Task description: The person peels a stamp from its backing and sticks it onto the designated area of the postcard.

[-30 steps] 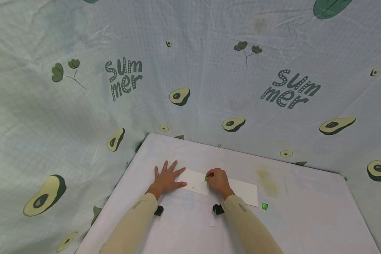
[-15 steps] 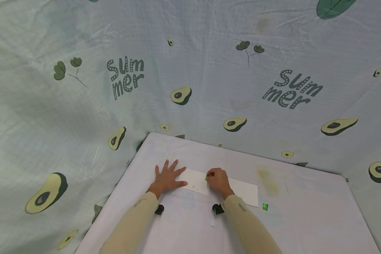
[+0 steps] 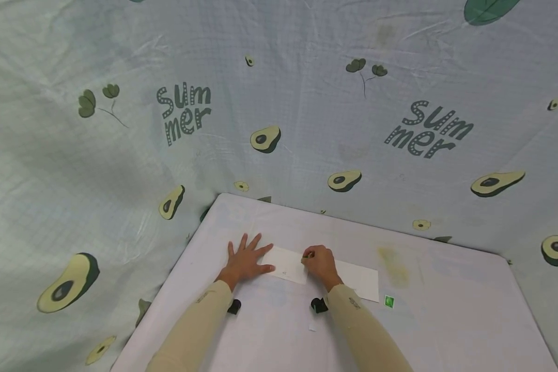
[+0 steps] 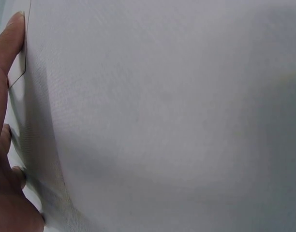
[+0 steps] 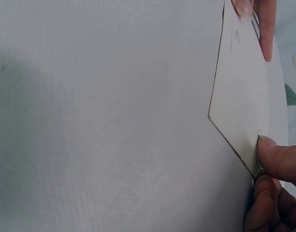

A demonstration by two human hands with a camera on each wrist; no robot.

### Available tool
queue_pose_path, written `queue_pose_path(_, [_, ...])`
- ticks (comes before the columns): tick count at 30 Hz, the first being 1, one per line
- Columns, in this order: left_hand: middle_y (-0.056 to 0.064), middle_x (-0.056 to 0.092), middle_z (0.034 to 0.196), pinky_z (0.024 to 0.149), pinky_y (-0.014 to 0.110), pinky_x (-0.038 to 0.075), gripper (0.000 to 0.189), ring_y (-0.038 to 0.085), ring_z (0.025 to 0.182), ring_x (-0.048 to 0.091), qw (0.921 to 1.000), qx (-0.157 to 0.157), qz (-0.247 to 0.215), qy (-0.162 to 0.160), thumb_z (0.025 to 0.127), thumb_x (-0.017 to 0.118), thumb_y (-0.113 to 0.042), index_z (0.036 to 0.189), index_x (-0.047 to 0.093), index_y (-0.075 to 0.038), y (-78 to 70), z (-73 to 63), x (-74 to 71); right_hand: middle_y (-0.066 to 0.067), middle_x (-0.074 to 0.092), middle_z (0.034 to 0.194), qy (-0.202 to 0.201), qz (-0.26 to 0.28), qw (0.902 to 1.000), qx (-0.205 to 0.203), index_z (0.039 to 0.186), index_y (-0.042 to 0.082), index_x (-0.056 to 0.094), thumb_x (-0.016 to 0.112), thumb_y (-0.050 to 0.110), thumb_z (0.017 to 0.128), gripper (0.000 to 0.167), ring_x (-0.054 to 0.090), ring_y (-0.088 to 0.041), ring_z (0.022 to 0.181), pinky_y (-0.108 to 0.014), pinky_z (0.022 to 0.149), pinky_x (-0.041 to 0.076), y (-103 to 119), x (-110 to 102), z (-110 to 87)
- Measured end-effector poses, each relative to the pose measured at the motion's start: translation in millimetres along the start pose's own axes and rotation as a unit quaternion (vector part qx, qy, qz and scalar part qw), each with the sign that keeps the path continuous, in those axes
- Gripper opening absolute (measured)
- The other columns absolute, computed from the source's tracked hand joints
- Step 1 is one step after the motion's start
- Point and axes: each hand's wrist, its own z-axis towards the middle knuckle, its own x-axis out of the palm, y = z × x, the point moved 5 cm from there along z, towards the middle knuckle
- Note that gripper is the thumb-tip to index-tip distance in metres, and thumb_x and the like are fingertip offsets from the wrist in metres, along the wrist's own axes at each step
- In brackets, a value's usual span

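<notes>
From my remote station: a pale cloth (image 3: 302,124) backs the scene, printed with avocados, flowers and "summer". Below it, a white surface (image 3: 455,310) with rounded far corners and a yellowish stain (image 3: 393,267). Two tan sleeves (image 3: 192,330) reach in, a black device (image 3: 234,307) near each wrist.

I see the left hand (image 3: 245,262) lying flat, fingers spread wide, grasping nothing; its thumb and index fingertip rest on the left end of a white paper. Right hand (image 3: 319,262) is curled, pinching a small green-edged piece (image 5: 258,154) between thumb and finger at the paper's right end. I can't tell if the piece touches the paper.

The left paper (image 3: 288,263) is flat and rectangular, between the hands. Right paper (image 3: 363,281), also white, is partly hidden behind the right wrist.

Smaller: a green square (image 3: 389,301) with a pale border, just beside the right paper; a whitish slip (image 3: 312,328) nearer me; a faint mark (image 3: 284,273) on the left paper, unreadable.
</notes>
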Motion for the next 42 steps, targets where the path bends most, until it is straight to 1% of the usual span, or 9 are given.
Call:
queue_pose_path(4, [0.005, 0.015, 0.178, 0.122, 0.079, 0.001, 0.076, 0.045, 0.164, 0.0, 1.0, 0.0, -0.006, -0.004, 0.093, 0.062, -0.069, 0.16, 0.041, -0.038, -0.4, 0.2, -2.1, -0.007, 0.072, 0.082, -0.001, 0.0, 1.0, -0.001, 0.09, 0.005, 0.079, 0.081, 0.011, 0.088, 0.006, 0.061, -0.018, 0.074, -0.032, 0.066, 0.05, -0.1, -2.6, 1.3])
queue_pose_path(8, [0.004, 0.015, 0.178, 0.123, 0.078, 0.001, 0.076, 0.044, 0.164, 0.0, 1.0, -0.004, -0.002, -0.002, 0.094, 0.062, -0.069, 0.16, 0.04, -0.038, -1.5, -0.8, -5.1, -0.008, 0.075, 0.084, -0.005, 0.004, 1.0, -0.001, 0.086, 0.003, 0.079, 0.081, 0.011, 0.088, 0.008, 0.063, -0.019, 0.078, -0.034, 0.071, 0.054, 0.4, -7.6, 1.0])
queue_pose_path(14, [0.004, 0.015, 0.178, 0.123, 0.078, 0.002, 0.077, 0.044, 0.164, 0.001, 1.0, -0.007, 0.003, -0.001, 0.094, 0.062, -0.069, 0.161, 0.04, -0.037, -2.7, -2.3, -9.0, -0.008, 0.074, 0.081, 0.004, -0.003, 1.0, -0.003, 0.085, 0.002, 0.079, 0.08, 0.009, 0.09, 0.009, 0.06, -0.018, 0.074, -0.03, 0.065, 0.05, 1.9, -10.2, 2.9])
queue_pose_path(19, [0.003, 0.015, 0.178, 0.124, 0.077, 0.002, 0.077, 0.043, 0.164, 0.001, 1.0, -0.006, 0.003, -0.006, 0.094, 0.062, -0.069, 0.161, 0.039, -0.038, -2.7, -1.4, -10.2, -0.009, 0.074, 0.086, 0.017, -0.019, 0.9997, 0.0, 0.086, 0.002, 0.078, 0.078, 0.009, 0.091, 0.009, 0.06, -0.019, 0.077, -0.032, 0.069, 0.052, 2.8, -12.2, 3.5])
queue_pose_path(23, [0.003, 0.014, 0.178, 0.124, 0.077, 0.003, 0.077, 0.043, 0.164, 0.002, 0.9999, -0.006, 0.009, -0.002, 0.094, 0.06, -0.07, 0.161, 0.039, -0.039, -2.9, 0.2, -7.0, -0.009, 0.074, 0.088, 0.029, -0.03, 0.9991, 0.01, 0.082, 0.003, 0.077, 0.077, 0.007, 0.09, 0.009, 0.06, -0.02, 0.079, -0.033, 0.072, 0.053, 2.3, -14.5, 1.6])
queue_pose_path(31, [0.003, 0.014, 0.178, 0.124, 0.077, 0.003, 0.077, 0.044, 0.164, 0.001, 0.9998, -0.012, 0.014, 0.006, 0.094, 0.061, -0.07, 0.161, 0.038, -0.039, -5.6, 5.0, -3.4, -0.009, 0.076, 0.089, 0.063, -0.064, 0.9959, 0.011, 0.082, 0.002, 0.079, 0.08, 0.005, 0.085, 0.004, 0.061, -0.019, 0.076, -0.033, 0.07, 0.054, -2.6, -20.8, -1.0])
queue_pose_path(36, [0.005, 0.013, 0.178, 0.123, 0.078, 0.004, 0.077, 0.045, 0.164, 0.001, 0.9995, -0.018, 0.012, 0.022, 0.095, 0.062, -0.067, 0.162, 0.037, -0.037, -5.0, 1.7, -1.9, -0.008, 0.075, 0.088, 0.066, -0.035, 0.9971, 0.013, 0.082, 0.003, 0.08, 0.079, 0.005, 0.084, 0.003, 0.062, -0.02, 0.079, -0.033, 0.07, 0.054, -11.9, -22.7, -5.4])
queue_pose_path(39, [0.006, 0.013, 0.178, 0.122, 0.079, 0.003, 0.077, 0.047, 0.163, 0.0, 0.9995, -0.017, -0.001, 0.026, 0.095, 0.063, -0.064, 0.162, 0.038, -0.036, -7.4, -1.2, -2.4, -0.008, 0.075, 0.092, 0.045, -0.013, 0.9989, 0.006, 0.089, 0.004, 0.08, 0.074, 0.007, 0.089, 0.006, 0.062, -0.02, 0.084, -0.036, 0.076, 0.056, -17.3, -27.2, -11.3])
queue_pose_path(42, [0.008, 0.014, 0.177, 0.122, 0.08, 0.003, 0.076, 0.048, 0.163, 0.001, 0.9994, -0.019, -0.011, 0.025, 0.095, 0.065, -0.062, 0.161, 0.039, -0.034, -9.1, -2.6, -4.4, -0.009, 0.076, 0.098, 0.026, 0.007, 0.9995, -0.015, 0.098, 0.004, 0.08, 0.069, 0.008, 0.094, 0.012, 0.064, -0.022, 0.088, -0.042, 0.082, 0.058, -16.1, -32.6, -16.5])
